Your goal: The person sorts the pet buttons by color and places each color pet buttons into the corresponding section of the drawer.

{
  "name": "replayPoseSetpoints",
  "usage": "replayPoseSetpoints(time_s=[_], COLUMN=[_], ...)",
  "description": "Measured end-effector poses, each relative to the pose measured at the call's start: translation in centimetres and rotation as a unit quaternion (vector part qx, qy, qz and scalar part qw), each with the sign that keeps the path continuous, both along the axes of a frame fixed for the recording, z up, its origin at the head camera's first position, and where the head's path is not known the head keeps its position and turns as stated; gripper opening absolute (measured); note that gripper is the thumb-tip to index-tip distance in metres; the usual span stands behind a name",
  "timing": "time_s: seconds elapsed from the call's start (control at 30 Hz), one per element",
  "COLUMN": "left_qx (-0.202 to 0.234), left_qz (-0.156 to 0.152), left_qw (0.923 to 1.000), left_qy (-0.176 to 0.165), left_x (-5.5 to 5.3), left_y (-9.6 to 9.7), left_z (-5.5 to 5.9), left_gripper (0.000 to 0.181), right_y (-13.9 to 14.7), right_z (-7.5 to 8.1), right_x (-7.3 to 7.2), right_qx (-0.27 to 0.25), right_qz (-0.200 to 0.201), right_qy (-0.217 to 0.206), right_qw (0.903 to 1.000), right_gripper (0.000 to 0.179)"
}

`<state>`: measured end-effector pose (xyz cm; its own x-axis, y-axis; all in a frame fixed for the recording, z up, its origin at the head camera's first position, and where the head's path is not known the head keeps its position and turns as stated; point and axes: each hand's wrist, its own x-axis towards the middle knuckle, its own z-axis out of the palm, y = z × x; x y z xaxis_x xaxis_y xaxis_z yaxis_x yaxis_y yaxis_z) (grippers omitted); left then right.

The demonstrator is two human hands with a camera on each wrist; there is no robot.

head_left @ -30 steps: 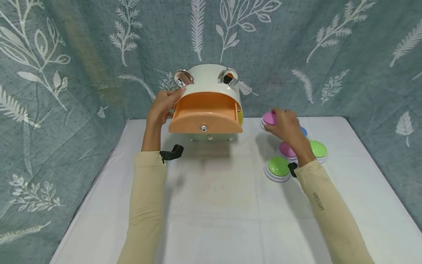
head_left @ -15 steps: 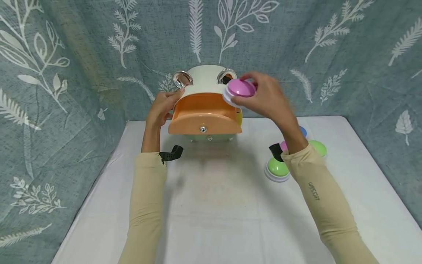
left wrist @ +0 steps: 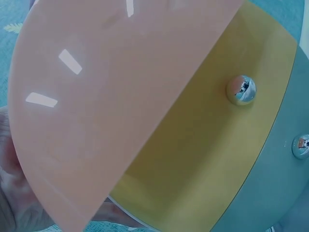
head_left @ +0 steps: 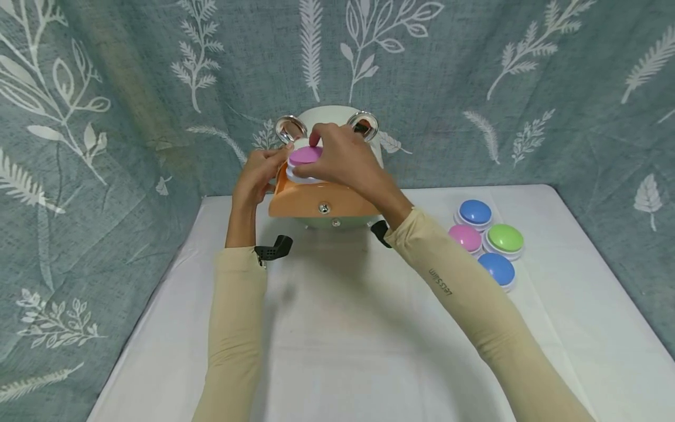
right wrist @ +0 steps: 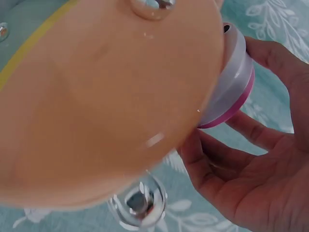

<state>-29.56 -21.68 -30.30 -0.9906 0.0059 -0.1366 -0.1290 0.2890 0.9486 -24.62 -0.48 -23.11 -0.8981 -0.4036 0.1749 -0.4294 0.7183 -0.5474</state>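
A frog-like toy cabinet [head_left: 332,112] stands at the back of the table, its orange drawer [head_left: 295,202] pulled out. My left hand [head_left: 256,176] grips the cabinet's left side, its thumb up by the silver ring eye. My right hand [head_left: 345,158] pinches a pink buzzer button [head_left: 304,155] with a white base, over the left part of the drawer. In the right wrist view the button [right wrist: 236,87] is tilted at the drawer front's edge, between thumb and fingers; whether it touches the drawer I cannot tell. The left wrist view has a yellow drawer [left wrist: 207,135] below the orange one.
On the right of the white-covered table [head_left: 337,351] sit a blue button [head_left: 475,211], a pink button [head_left: 465,237], a green button [head_left: 505,238] and another blue button [head_left: 497,268]. My right sleeve [head_left: 448,281] crosses in front of that group. A patterned curtain [head_left: 422,88] hangs behind.
My right hand has picked the pink button up off the table and carried it left to the orange drawer. The left hand stays on the cabinet. A green button is now hidden behind the right sleeve.
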Motion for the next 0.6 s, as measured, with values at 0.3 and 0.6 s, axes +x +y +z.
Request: replayPoseSetpoints(time_s=[0.3,0.6], left_qx=[0.017,0.008], left_qz=[0.006,-0.001], left_qw=[0.9997,1.0], left_qy=[0.017,-0.003], left_x=[0.0,-0.1], left_y=[-0.3,-0.3], left_z=[-0.3,-0.2], left_gripper=[0.041,0.071], right_y=[-3.1,-4.5], right_z=[-0.2,-0.9], right_x=[-1.0,-1.8], right_qx=[0.068,0.084], right_qz=[-0.011,0.035], right_qy=[-0.014,-0.018], right_qw=[0.9975,0.9957], right_gripper=[0.033,0.098])
